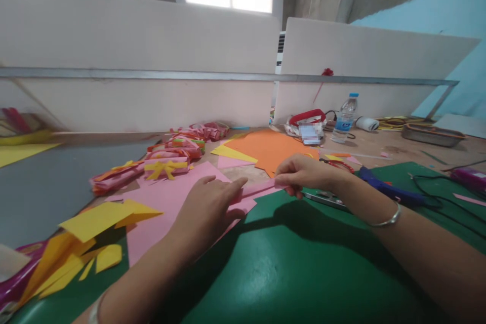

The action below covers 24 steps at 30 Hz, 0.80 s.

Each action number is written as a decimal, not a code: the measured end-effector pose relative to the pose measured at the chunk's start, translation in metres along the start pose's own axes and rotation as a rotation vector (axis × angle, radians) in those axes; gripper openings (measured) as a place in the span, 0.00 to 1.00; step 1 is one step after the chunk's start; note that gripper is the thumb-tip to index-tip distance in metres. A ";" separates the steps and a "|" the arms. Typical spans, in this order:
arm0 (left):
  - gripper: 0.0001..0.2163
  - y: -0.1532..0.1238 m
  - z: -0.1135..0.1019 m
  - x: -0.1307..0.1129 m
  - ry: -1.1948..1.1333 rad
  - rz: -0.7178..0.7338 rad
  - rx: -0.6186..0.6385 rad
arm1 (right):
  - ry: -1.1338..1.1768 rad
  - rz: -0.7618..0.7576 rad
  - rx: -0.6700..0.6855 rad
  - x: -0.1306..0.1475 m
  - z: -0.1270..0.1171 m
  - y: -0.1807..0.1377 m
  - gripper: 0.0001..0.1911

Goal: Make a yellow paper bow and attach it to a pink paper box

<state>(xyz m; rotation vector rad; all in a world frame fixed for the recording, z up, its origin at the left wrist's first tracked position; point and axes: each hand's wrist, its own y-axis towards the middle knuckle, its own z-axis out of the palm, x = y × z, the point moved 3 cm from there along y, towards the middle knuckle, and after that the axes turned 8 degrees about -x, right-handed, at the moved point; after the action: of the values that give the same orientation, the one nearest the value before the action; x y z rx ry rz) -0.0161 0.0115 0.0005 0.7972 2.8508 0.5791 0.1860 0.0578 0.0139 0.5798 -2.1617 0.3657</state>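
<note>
A narrow folded strip of pink paper (260, 188) stretches between my two hands, just above the green mat (258, 273). My left hand (207, 207) has the strip's left end between thumb and fingers. At the other end, my right hand (299, 174) pinches it with thumb and forefinger, the remaining fingers curled. Under my left hand lies a large pink sheet (152, 223). Scissors with red handles (341, 164) lie partly hidden behind my right wrist, and a metal-bladed tool (326, 199) sits below it.
Pink paper bundles (178, 149) line the left side, near yellow scraps (102, 217). Orange sheets (266, 147) lie behind my hands. To the right are a blue glue gun (395, 190) with black cord, a water bottle (345, 119) and a metal tray (433, 135). White panels (144, 35) stand behind.
</note>
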 end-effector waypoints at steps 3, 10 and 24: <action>0.09 0.001 0.000 -0.002 0.036 0.011 0.019 | -0.085 -0.012 0.010 -0.001 0.000 0.000 0.12; 0.07 0.001 0.006 -0.012 -0.038 0.022 0.121 | -0.465 -0.314 -0.065 0.010 0.022 0.000 0.09; 0.07 -0.001 0.010 -0.016 -0.027 -0.040 0.101 | -0.555 -0.365 -0.106 0.010 0.037 0.003 0.05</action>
<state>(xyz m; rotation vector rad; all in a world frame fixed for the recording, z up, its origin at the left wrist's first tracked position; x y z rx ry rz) -0.0008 0.0058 -0.0086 0.7553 2.8839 0.4188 0.1546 0.0409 -0.0008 1.0918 -2.5035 -0.1273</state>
